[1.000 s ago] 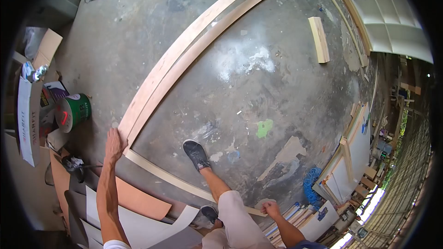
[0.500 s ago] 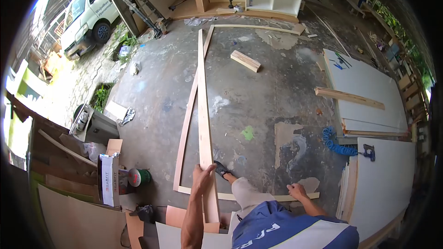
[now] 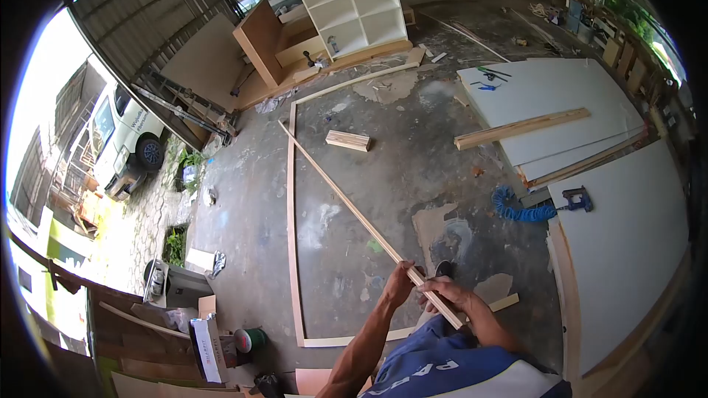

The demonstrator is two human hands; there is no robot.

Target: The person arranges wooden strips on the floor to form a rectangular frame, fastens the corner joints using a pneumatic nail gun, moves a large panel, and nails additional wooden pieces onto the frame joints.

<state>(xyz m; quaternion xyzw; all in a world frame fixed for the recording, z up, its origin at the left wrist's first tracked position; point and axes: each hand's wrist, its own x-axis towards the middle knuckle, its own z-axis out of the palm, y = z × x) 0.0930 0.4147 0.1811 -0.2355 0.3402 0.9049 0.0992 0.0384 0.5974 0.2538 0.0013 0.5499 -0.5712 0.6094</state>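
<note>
A long, narrow wooden plank [image 3: 359, 213] runs slantwise across the view, its far tip over the left floor strip and its near end by my body. My left hand [image 3: 398, 284] is closed around it near that end. Just behind, on the plank's right side, my right hand [image 3: 447, 295] grips it too. On the concrete floor lie a left strip [image 3: 293, 214], a far strip [image 3: 346, 82] and a near strip [image 3: 339, 341], forming three sides of a rectangle. My arms and body hide part of the near strip.
A short wood block [image 3: 348, 140] lies inside the strips. On the right, white panels [image 3: 553, 88] carry a wood beam [image 3: 520, 129] and a nail gun [image 3: 577, 200] with a blue coiled hose [image 3: 509, 206]. A carton [image 3: 208, 350] stands lower left; a white shelf unit [image 3: 354, 0] behind.
My right hand has come from beside my body onto the plank. The plank has turned to a slant, now showing a narrower face. My view has shifted and rotated.
</note>
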